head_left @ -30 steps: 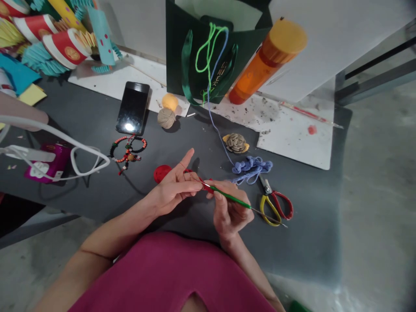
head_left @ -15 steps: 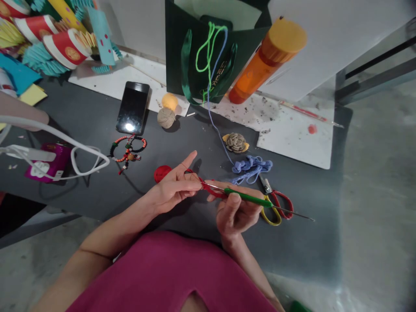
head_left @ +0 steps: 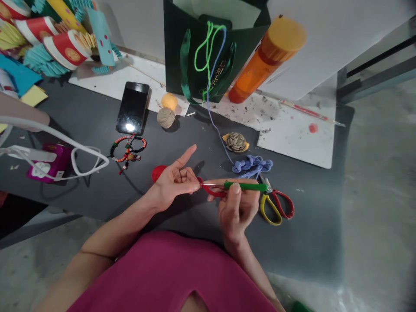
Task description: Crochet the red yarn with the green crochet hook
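Note:
My right hand (head_left: 238, 208) is closed around the green handle of a crochet hook (head_left: 247, 186), whose thin metal shaft points left. At the hook's tip is a small strip of red crochet work (head_left: 212, 189), which runs back toward my right fingers. My left hand (head_left: 173, 184) pinches the strip's left end between thumb and fingers, with the index finger stretched up and away. A ball of red yarn (head_left: 158, 173) lies just behind my left hand, partly hidden by it. Scissors (head_left: 276, 208) with one yellow and one red handle lie beside my right hand.
Blue-purple crochet work (head_left: 251, 165) lies beyond my right hand, its yarn running to a dark green bag (head_left: 198, 52). A crocheted flower (head_left: 236, 142), a phone (head_left: 132, 107), bead bracelets (head_left: 128, 149), a small yarn ball (head_left: 166, 118) and an orange bottle (head_left: 266, 60) are around.
The crochet hook has turned to lie more level, and its far metal end no longer shows. My left index finger has risen slightly, and the other left fingers have curled.

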`<action>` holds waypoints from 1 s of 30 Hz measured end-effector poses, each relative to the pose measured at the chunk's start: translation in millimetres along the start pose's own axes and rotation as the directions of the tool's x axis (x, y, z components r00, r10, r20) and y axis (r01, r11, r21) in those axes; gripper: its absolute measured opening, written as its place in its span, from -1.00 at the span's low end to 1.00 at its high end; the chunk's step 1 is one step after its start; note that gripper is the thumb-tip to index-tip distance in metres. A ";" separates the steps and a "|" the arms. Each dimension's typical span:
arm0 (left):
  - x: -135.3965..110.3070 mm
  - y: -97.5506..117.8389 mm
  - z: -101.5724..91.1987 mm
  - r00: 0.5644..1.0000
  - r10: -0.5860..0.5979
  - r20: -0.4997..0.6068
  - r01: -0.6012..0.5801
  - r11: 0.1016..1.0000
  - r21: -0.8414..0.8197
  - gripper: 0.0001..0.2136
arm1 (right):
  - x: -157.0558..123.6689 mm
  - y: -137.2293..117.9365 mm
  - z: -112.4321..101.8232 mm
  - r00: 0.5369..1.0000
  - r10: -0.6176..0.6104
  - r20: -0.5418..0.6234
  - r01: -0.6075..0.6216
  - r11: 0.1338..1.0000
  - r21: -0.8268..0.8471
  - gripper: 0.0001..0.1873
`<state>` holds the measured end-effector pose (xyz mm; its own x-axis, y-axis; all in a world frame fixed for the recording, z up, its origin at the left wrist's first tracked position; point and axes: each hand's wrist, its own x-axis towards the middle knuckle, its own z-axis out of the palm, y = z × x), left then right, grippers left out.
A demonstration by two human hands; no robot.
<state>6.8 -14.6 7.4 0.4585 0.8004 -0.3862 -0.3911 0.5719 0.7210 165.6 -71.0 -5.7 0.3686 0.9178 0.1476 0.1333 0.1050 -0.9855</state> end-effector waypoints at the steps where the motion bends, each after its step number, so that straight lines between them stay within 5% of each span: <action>1: 0.2 0.0 -0.2 1.000 -0.006 0.002 0.006 1.000 -0.003 0.05 | 1.8 0.0 1.3 0.998 0.068 0.003 -0.068 0.993 0.093 -0.82; 7: -0.9 -1.7 2.0 0.999 -0.024 0.033 0.025 0.999 -0.022 0.03 | 9.9 -1.0 10.8 0.956 0.269 0.114 -0.292 0.879 0.378 -0.80; 18: -1.2 -3.5 1.7 1.000 0.022 0.013 -0.021 0.998 -0.056 -0.17 | 7.7 2.6 16.6 0.979 0.193 0.060 -0.202 0.906 0.373 -0.82; 24: -1.7 -7.2 7.3 0.992 0.047 -0.121 -0.053 0.998 -0.045 -0.16 | 4.0 7.0 9.9 0.994 -0.082 0.074 0.071 0.988 0.140 -0.88; 28: -1.7 -9.2 10.6 0.989 0.044 -0.138 -0.059 0.992 -0.110 -0.10 | 2.3 10.3 7.4 0.891 -0.439 0.114 0.448 0.891 -0.076 -0.62; 30: -1.9 -7.9 11.4 0.993 0.007 -0.115 -0.025 0.988 -0.155 -0.09 | 2.0 11.6 8.6 0.877 -0.467 0.112 0.476 0.876 -0.075 -0.57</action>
<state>18.0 -22.7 9.0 0.3612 0.8198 -0.4444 -0.5214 0.5727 0.6326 159.9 -64.7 -17.5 0.1580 0.7992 0.5799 0.3614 0.4997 -0.7872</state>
